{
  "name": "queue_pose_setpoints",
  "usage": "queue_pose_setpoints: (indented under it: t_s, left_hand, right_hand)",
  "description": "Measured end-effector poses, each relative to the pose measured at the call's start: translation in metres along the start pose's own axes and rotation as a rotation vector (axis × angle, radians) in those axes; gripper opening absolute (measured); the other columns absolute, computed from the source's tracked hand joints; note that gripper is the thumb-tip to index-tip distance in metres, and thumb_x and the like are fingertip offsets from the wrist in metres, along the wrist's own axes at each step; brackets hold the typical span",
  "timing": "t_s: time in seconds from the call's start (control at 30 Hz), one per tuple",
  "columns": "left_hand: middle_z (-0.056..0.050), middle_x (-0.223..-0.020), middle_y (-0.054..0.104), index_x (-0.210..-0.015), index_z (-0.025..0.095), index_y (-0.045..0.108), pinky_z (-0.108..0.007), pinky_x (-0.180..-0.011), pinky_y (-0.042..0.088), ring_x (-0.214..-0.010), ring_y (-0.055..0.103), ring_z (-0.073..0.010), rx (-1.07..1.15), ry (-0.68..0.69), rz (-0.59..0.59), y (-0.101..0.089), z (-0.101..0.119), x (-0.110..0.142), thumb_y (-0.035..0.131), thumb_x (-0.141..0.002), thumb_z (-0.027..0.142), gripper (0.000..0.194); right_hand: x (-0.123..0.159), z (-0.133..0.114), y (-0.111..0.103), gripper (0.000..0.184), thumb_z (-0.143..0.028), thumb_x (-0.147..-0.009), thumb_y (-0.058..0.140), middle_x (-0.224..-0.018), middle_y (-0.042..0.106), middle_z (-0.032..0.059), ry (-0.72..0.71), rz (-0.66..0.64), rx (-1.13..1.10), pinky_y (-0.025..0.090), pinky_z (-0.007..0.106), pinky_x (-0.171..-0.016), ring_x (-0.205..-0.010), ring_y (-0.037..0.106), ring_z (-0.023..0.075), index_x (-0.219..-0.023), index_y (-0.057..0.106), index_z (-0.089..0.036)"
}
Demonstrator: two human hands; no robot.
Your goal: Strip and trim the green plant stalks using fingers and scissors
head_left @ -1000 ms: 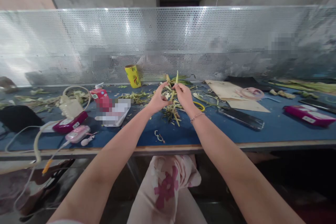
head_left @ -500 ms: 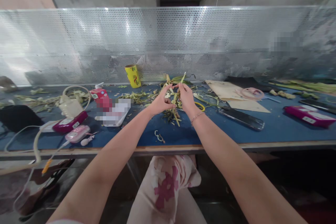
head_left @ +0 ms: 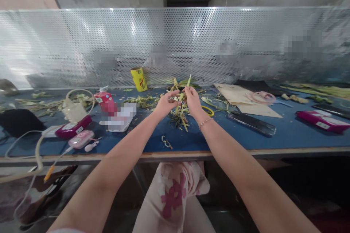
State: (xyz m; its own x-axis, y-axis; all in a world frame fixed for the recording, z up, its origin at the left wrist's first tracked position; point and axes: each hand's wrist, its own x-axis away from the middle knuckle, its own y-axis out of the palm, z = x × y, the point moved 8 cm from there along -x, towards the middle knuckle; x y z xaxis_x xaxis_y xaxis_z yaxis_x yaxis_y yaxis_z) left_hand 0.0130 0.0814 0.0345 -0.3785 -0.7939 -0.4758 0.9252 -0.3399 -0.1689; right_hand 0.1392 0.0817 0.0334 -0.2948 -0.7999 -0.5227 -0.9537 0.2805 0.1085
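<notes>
Over the middle of the blue table, my right hand [head_left: 192, 100] pinches a pale green plant stalk [head_left: 189, 81] whose tip points up past the fingers. My left hand [head_left: 166, 104] comes in from the other side, its fingers and thumb curled around the stalk's lower, leafy part; the exact contact is partly hidden. Beneath both hands lies a pile of leafy scraps [head_left: 179, 119]. Just behind them sits a bunch of green stalks [head_left: 175, 83]. A yellow ring [head_left: 208, 110] rests beside my right wrist.
A yellow can-like roll [head_left: 139, 79] stands by the perforated metal screen [head_left: 175, 40]. To the left are a red carton [head_left: 105, 102], a white device [head_left: 123, 118] and cables. Rightward lie a dark phone [head_left: 252, 123], brown cardboard [head_left: 232, 94] and a magenta case [head_left: 322, 121].
My left fingers have closed in a little toward the stalk, and the gap between my hands looks narrower. The stalk's tip has shifted slightly left. Things on the table stay put.
</notes>
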Motion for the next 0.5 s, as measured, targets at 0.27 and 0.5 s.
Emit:
queue_pose_setpoints:
  t_s: [0.27,0.5]
  left_hand:
    - [-0.009,-0.109,0.058,-0.115,0.016,0.054,-0.025,-0.063,0.049,-0.066,0.057,-0.0079,0.009,-0.027,0.202,-0.021,-0.008,-0.003,0.067,-0.063,0.020,0.054]
    - [-0.010,-0.127,0.046,-0.124,0.022,0.044,-0.023,-0.059,0.048,-0.060,0.052,-0.0029,-0.054,0.011,0.207,-0.017,0.002,0.002,0.070,-0.059,0.018,0.071]
  right_hand:
    - [0.005,0.011,0.024,0.037,-0.052,-0.076,0.050,-0.045,0.037,-0.0063,0.076,-0.239,-0.020,0.025,0.023,-0.043,-0.041,0.034,0.0082,-0.058,0.040,-0.021]
    - [0.016,0.008,0.035,0.028,-0.045,-0.078,0.051,-0.048,0.034,-0.0090,0.148,-0.237,-0.176,0.021,0.020,-0.040,-0.038,0.029,0.0054,-0.067,0.039,-0.022]
